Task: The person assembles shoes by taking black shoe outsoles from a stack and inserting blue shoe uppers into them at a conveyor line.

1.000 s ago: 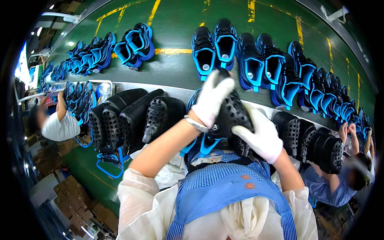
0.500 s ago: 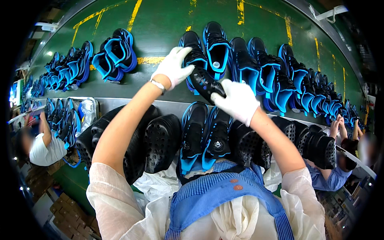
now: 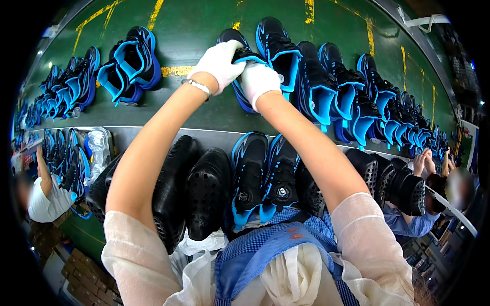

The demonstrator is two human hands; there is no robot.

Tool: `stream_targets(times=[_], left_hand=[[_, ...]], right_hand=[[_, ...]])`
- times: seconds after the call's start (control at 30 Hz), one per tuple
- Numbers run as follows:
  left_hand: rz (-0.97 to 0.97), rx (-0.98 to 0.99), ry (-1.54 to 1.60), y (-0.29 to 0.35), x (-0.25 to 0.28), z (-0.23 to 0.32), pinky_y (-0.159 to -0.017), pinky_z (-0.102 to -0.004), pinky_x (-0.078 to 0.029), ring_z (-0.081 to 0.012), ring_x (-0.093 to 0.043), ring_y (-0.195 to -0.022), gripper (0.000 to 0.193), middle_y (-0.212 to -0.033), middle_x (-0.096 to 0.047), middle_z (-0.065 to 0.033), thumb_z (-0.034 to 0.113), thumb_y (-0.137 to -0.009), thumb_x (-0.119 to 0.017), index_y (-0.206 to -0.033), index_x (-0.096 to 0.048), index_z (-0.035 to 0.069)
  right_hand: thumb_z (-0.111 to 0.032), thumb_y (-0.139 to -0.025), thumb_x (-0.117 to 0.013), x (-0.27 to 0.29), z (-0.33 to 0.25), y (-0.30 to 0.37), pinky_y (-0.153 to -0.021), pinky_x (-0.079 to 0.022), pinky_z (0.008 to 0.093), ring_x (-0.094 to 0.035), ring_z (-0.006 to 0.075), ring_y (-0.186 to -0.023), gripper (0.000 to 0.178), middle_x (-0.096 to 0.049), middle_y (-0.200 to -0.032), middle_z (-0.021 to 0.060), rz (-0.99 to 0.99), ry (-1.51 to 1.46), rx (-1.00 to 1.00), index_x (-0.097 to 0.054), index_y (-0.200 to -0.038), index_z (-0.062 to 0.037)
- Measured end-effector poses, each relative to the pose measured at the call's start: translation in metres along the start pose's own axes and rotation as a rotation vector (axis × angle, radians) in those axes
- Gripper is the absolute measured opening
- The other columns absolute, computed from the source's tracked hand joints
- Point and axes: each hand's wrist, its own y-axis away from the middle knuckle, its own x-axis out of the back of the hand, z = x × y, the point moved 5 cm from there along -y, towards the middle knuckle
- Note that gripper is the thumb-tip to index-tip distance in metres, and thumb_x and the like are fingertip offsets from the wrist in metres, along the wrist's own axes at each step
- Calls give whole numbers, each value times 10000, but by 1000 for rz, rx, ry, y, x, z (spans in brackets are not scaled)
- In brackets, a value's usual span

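A black and blue sneaker [image 3: 244, 98] lies on the green work surface in front of me, its toe pointing away. My left hand [image 3: 218, 65], in a white glove, grips the upper at the shoe's tongue and opening. My right hand [image 3: 260, 83], gloved too, reaches into the same opening with its fingers bent and mostly hidden. The black perforated shoe insert is out of sight now. Right beside it stands a matching sneaker [image 3: 278, 43], open toward me.
More sneakers [image 3: 319, 97] line the surface to the right, with another pair [image 3: 130, 64] at the left. Nearer me, black perforated forms [image 3: 208, 191] and two sneakers [image 3: 249, 176] rest along the edge. Co-workers [image 3: 48, 196] sit at both sides; a clear plastic bag [image 3: 97, 150] lies left.
Both hands have moved; the right went left and up, to the sneaker's opening. The black perforated insert, held between both hands before, has gone out of view there.
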Motion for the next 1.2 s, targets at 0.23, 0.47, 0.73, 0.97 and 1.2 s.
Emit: stream_targets(times=[0.23, 0.47, 0.73, 0.97, 1.2], left_hand=[[-318, -58, -139, 58, -22, 20, -852, -449, -471, -402, -578, -969, 321, -1017, -596, -225, 249, -806, -644, -1033, -586, 29], [-394, 26, -283, 71, -70, 14, -821, -426, -517, -343, -606, -955, 348, -1075, -588, -159, 239, -778, -670, -1068, -606, 58], [-828, 112, 64, 43, -88, 9, -875, -370, -498, -313, -625, -1011, 424, -1096, -669, -138, 375, -821, -647, -1130, -639, 84], [-1016, 130, -229, 45, -133, -19, -1053, -352, -377, -223, -470, -1267, 434, -1368, -524, -37, 345, -953, -491, -1367, -478, 215], [-755, 334, -47, 44, -89, -15, -913, -376, -467, -311, -598, -1057, 466, -1169, -628, -148, 377, -876, -630, -1243, -563, 99]], right_hand=[[-120, -840, -562, 24, -8, -2, -819, -535, 416, -647, 360, -962, 222, -663, -1045, 209, -220, 14, 163, -690, -1008, -53], [-263, -854, -598, 7, -5, -24, -819, -524, 421, -641, 376, -922, 283, -661, -1009, 221, -231, -104, 98, -688, -1010, -45], [-105, -844, -587, -16, -6, -32, -843, -535, 379, -657, 337, -982, 235, -661, -1089, 197, -223, -31, 251, -680, -1048, -36], [-85, -826, -607, -19, -9, -28, -854, -529, 374, -662, 313, -971, 242, -670, -1080, 193, -193, 72, 348, -693, -1044, -26], [-355, -898, -531, 52, 48, 49, -843, -494, 433, -626, 373, -955, 386, -657, -1002, 215, -134, -294, 402, -643, -1046, -16]])
